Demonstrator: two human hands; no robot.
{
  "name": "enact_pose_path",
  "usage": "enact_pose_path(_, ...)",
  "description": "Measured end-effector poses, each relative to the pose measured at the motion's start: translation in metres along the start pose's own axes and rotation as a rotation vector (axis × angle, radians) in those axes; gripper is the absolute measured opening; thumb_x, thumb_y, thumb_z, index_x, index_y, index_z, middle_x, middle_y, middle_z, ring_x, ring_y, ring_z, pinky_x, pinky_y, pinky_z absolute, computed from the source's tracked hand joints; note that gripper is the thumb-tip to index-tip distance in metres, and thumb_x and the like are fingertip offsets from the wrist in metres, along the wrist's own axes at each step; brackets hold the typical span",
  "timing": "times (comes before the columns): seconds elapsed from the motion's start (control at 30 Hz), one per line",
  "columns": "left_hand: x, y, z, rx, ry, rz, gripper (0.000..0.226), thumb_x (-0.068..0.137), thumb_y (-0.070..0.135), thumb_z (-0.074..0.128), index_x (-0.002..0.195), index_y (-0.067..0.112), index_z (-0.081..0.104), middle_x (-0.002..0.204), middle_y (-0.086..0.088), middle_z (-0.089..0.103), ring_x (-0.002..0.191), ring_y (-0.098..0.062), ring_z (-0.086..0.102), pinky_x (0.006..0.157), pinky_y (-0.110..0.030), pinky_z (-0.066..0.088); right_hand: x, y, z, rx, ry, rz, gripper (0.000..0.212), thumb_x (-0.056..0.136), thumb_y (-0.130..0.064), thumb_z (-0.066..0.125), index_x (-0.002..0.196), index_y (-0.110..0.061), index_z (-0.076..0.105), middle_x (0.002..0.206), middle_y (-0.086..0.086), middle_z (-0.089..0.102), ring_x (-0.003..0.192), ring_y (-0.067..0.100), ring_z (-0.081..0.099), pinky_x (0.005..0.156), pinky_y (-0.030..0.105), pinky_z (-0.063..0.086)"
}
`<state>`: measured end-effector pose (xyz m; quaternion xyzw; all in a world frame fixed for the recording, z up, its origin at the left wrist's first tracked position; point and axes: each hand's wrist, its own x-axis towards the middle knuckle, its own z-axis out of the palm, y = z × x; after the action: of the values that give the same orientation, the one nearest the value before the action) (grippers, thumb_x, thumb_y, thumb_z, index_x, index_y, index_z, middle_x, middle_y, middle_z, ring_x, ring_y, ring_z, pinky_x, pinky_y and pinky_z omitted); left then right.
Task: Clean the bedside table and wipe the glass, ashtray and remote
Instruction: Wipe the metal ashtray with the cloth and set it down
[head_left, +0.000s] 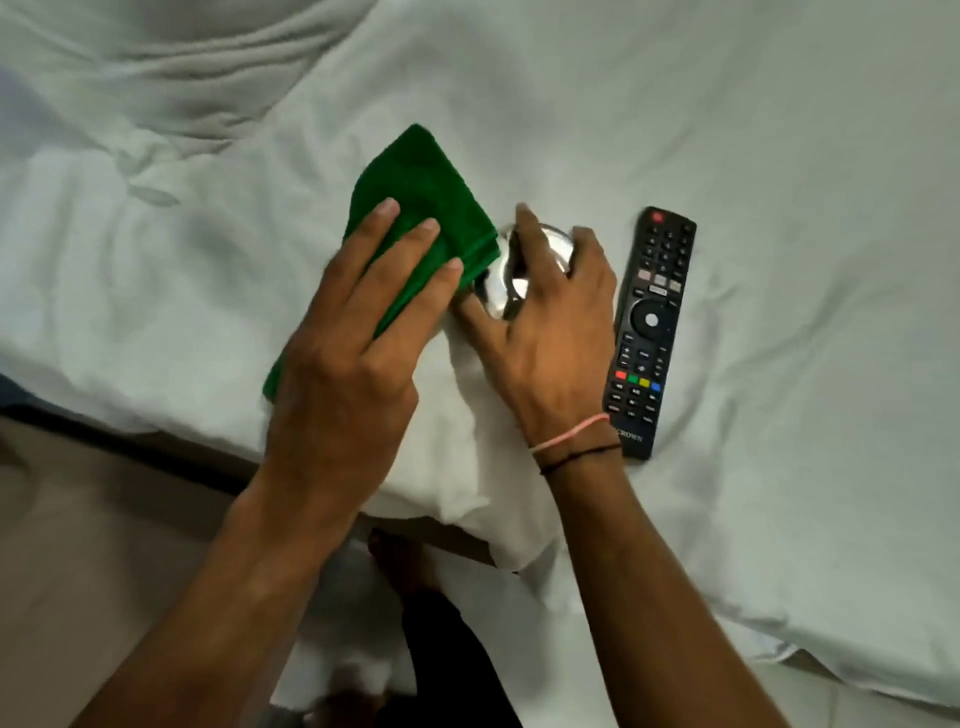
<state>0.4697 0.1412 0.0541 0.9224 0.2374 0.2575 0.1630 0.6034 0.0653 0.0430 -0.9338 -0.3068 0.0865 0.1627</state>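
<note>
Two hands are at work over the white bed sheet (727, 130), and each has its own job. Your right hand (545, 332) curls its grip around the shiny round metal ashtray (506, 283), fingers arched over the rim and thumb low on the near side, which I judge steadies the ashtray on the soft bedding so it cannot slide. Your left hand (358, 332) lies with fingers spread flat on the folded green terry cloth (415, 208), pressing it down with its edge touching the ashtray, ready to wipe. By count: one cloth, one ashtray, and one black remote control with coloured buttons (652, 332) lying face up just beside your right hand, untouched. No glass and no bedside bench show here.
</note>
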Motion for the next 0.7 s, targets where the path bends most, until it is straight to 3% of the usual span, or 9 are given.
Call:
enact_pose_path(0.13,-0.01,-0.005,-0.029,-0.066,0.129,-0.099,0.036,0.106,0.0,0.035,0.126,-0.004,0.065,0.137,-0.023,0.058,0.138,-0.039,0.046,0.118,-0.041,0.04,-0.02,-0.023,-0.009,0.296,0.232,-0.056,0.075,0.084,-0.057,0.067,0.15,-0.028,0.046,0.14,0.008,0.05,0.131,0.023,0.048,0.103,0.032,0.045)
enact_pose_path(0.23,-0.032,-0.017,-0.068,-0.117,0.263,-0.246,0.04,0.107,0.006,0.029,0.131,-0.004,0.059,0.141,-0.023,0.054,0.139,-0.036,0.046,0.119,-0.037,0.038,-0.047,-0.069,-0.01,0.742,0.193,-0.135,0.068,0.089,-0.051,0.062,0.148,-0.022,0.049,0.128,-0.011,0.06,0.118,0.007,0.058,0.098,0.02,0.049)
enact_pose_path(0.3,-0.06,-0.03,-0.1,-0.088,0.378,-0.382,0.039,0.1,-0.009,0.038,0.137,-0.008,0.051,0.146,-0.026,0.045,0.142,-0.034,0.043,0.121,-0.034,0.035,-0.072,-0.104,0.0,1.104,-0.041,-0.143,0.062,0.089,-0.048,0.056,0.146,-0.022,0.051,0.139,-0.005,0.061,0.125,0.012,0.061,0.103,0.033,0.053)
enact_pose_path(0.37,-0.095,-0.044,-0.133,-0.043,0.489,-0.523,0.053,0.091,-0.022,0.045,0.143,-0.012,0.04,0.149,-0.031,0.038,0.143,-0.035,0.041,0.12,-0.039,0.036,-0.099,-0.138,0.018,1.4,-0.409,-0.085,0.063,0.088,-0.049,0.051,0.145,-0.023,0.052,0.145,0.005,0.059,0.127,0.023,0.062,0.104,0.053,0.052)
enact_pose_path(0.43,-0.134,-0.057,-0.163,-0.009,0.542,-0.629,0.056,0.092,-0.015,0.049,0.146,-0.013,0.032,0.153,-0.029,0.036,0.144,-0.032,0.04,0.12,-0.036,0.036,-0.132,-0.17,0.041,1.591,-0.739,0.051,0.066,0.088,-0.046,0.055,0.146,-0.016,0.052,0.142,0.012,0.06,0.128,0.028,0.061,0.111,0.062,0.041)
enact_pose_path(0.53,-0.197,-0.077,-0.201,-0.032,0.508,-0.777,0.056,0.095,-0.009,0.049,0.149,-0.007,0.031,0.156,-0.019,0.038,0.145,-0.023,0.04,0.119,-0.024,0.034,-0.198,-0.217,0.077,1.694,-1.213,0.306,0.079,0.084,-0.047,0.065,0.149,-0.007,0.045,0.144,0.022,0.052,0.141,0.036,0.044,0.122,0.055,0.027)
enact_pose_path(0.6,-0.227,-0.086,-0.208,-0.095,0.401,-0.807,0.054,0.095,-0.013,0.046,0.147,-0.001,0.04,0.157,-0.014,0.04,0.148,-0.023,0.035,0.122,-0.022,0.029,-0.231,-0.235,0.094,1.674,-1.352,0.343,0.074,0.093,-0.048,0.052,0.152,-0.006,0.037,0.146,0.017,0.047,0.141,0.033,0.038,0.123,0.048,0.023)
enact_pose_path(0.7,-0.271,-0.096,-0.214,-0.142,0.289,-0.923,0.06,0.092,-0.015,0.044,0.146,0.012,0.046,0.158,-0.004,0.04,0.151,-0.018,0.028,0.122,-0.015,0.021,-0.279,-0.258,0.116,1.643,-1.436,0.389,0.061,0.103,-0.044,0.037,0.154,-0.012,0.036,0.146,0.01,0.049,0.14,0.025,0.04,0.119,0.036,0.029)
